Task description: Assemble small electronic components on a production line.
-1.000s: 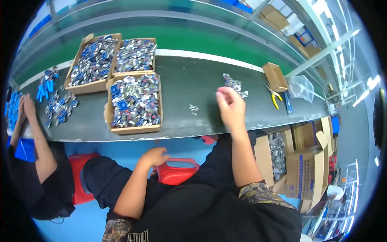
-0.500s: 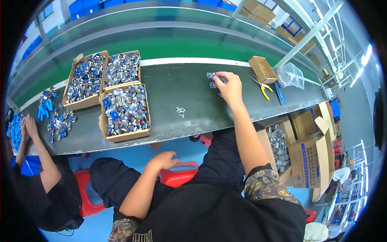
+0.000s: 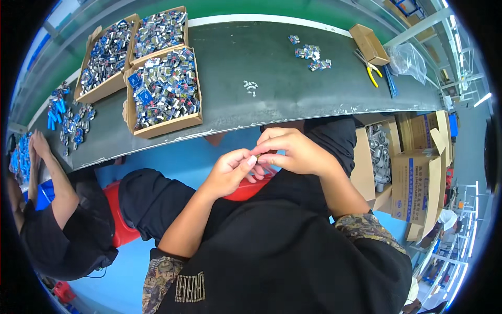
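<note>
Over my lap, just this side of the table edge, my left hand (image 3: 234,171) and my right hand (image 3: 291,150) meet with fingertips pinched together. Between them shows a sliver of something small and brownish; the fingers hide most of it, so its kind is unclear. Beyond them on the dark table (image 3: 225,68) lies a loose group of small blue circuit boards (image 3: 307,52) with pale parts. Left of that group sits a little heap of small white pieces (image 3: 250,87). Similar boards fill an open cardboard box (image 3: 197,107) at the table's near left.
Two more filled cardboard boxes (image 3: 107,85) stand behind. At far right are yellow-handled pliers (image 3: 372,76), blue strips (image 3: 390,82), a small carton (image 3: 369,43) and a plastic bag (image 3: 408,62). A carton of grey parts (image 3: 378,157) stands below. A co-worker's hands (image 3: 39,146) are at the left.
My right hand has drawn back from the boards on the table to my lap. My left hand has risen to meet it, and the view has tilted downward.
</note>
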`<state>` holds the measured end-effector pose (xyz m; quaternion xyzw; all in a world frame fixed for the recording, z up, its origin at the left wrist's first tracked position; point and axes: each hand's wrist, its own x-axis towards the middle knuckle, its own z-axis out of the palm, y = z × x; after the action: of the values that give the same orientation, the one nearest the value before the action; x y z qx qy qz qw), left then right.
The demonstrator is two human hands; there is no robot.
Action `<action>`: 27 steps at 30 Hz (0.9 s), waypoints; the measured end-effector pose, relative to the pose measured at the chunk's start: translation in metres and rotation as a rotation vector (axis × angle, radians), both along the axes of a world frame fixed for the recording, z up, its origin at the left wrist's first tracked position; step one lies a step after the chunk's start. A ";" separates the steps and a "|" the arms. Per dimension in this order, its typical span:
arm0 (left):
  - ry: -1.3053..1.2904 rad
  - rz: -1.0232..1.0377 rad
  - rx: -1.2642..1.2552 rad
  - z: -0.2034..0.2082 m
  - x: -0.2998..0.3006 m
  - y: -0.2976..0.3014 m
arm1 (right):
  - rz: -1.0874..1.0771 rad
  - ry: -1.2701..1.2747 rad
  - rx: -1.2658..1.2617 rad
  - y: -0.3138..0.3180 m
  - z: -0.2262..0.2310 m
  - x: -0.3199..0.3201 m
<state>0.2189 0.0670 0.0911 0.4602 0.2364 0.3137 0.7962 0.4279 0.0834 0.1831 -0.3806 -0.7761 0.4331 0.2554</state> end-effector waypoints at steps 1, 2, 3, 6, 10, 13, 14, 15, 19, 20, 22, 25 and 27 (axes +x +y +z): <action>0.009 0.000 -0.013 0.001 -0.002 -0.001 | 0.039 -0.026 -0.005 0.003 0.002 0.000; 0.018 0.002 -0.024 0.001 -0.003 -0.001 | 0.078 -0.054 -0.008 0.006 0.004 -0.001; 0.017 0.009 -0.021 0.002 -0.005 -0.001 | 0.085 -0.055 -0.004 0.009 0.008 -0.004; 0.028 0.049 0.015 0.001 -0.009 0.001 | -0.172 -0.070 0.150 0.021 0.016 -0.009; -0.007 0.076 0.008 0.002 -0.011 0.000 | -0.437 -0.195 0.402 0.056 -0.002 -0.005; 0.005 0.069 0.004 0.002 -0.012 0.000 | -0.369 -0.247 0.492 0.072 -0.008 -0.003; 0.028 0.066 -0.009 0.001 -0.013 0.000 | -0.375 -0.245 0.450 0.073 -0.007 -0.005; 0.027 0.072 -0.012 0.000 -0.014 -0.001 | -0.369 -0.245 0.448 0.072 -0.008 -0.006; 0.058 0.105 -0.004 -0.005 -0.018 0.002 | -0.326 -0.252 0.470 0.074 -0.005 -0.004; 0.053 0.114 -0.003 -0.006 -0.019 0.003 | -0.316 -0.245 0.477 0.074 -0.005 -0.004; 0.047 0.126 -0.015 -0.007 -0.019 0.003 | -0.291 -0.252 0.498 0.078 -0.005 -0.002; 0.043 0.139 -0.042 -0.008 -0.021 0.004 | -0.277 -0.266 0.450 0.079 -0.003 -0.002; 0.039 0.143 -0.058 -0.009 -0.020 0.004 | -0.285 -0.278 0.382 0.077 0.001 -0.004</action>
<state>0.1984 0.0714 0.0826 0.4250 0.2929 0.3538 0.7800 0.4243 0.1602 0.1846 -0.4869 -0.8099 0.1821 0.2719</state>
